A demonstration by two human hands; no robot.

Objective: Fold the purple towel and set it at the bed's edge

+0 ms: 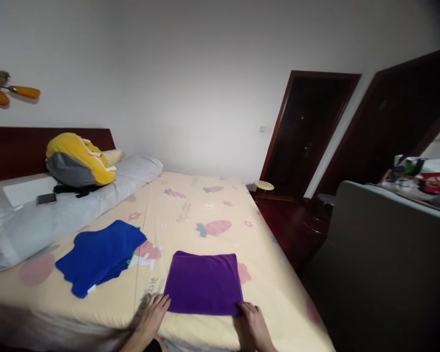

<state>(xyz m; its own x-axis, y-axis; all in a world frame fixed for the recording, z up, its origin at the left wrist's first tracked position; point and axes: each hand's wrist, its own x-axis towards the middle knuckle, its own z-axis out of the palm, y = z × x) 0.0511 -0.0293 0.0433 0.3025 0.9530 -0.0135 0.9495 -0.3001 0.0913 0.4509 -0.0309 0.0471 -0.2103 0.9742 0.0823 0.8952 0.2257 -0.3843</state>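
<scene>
A purple cloth (204, 282) lies folded flat in a rectangle on the bed's cream sheet (190, 205), near the front edge. My left hand (152, 315) rests at the cloth's near left corner with fingers spread, touching its edge. At the near right corner, my right hand (252, 323) has its fingers on the cloth's edge. Whether either hand pinches the fabric is unclear.
A stack of blue cloths (99, 255) lies to the left. A grey pillow (62, 210) with a phone (46, 198) and a yellow-grey plush (77, 160) sits by the headboard. A grey chair back (381, 264), round stool (264, 186) and dark doors (308, 132) stand to the right.
</scene>
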